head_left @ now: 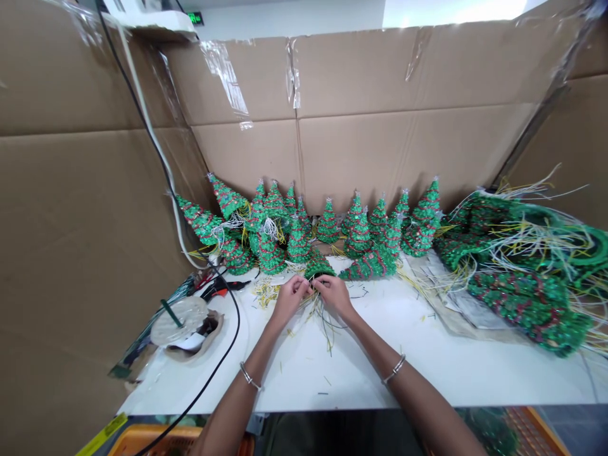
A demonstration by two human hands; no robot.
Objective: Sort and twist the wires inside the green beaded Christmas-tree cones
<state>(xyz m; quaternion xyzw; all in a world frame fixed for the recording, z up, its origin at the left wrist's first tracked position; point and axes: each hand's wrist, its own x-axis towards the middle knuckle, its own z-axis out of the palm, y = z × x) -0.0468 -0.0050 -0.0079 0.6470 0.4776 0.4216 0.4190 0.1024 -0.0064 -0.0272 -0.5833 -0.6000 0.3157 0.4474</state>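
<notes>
My left hand [291,296] and my right hand [333,293] meet at the middle of the white table [427,367]. Both pinch the base of a small green beaded cone tree [318,264] with red trim, its thin yellow and white wires [323,323] trailing down between my wrists. Each wrist wears a silver bangle. Behind the held tree, several finished green cone trees [327,225] stand or lean in a row against the cardboard wall.
Cardboard walls [380,126] close in the table on three sides. A heap of flat green beaded strips with loose wires [522,266] lies at the right. At the left sit a lidded plastic cup with a straw [178,320], red-handled cutters [216,292] and a black cable [228,354]. Wire offcuts litter the tabletop.
</notes>
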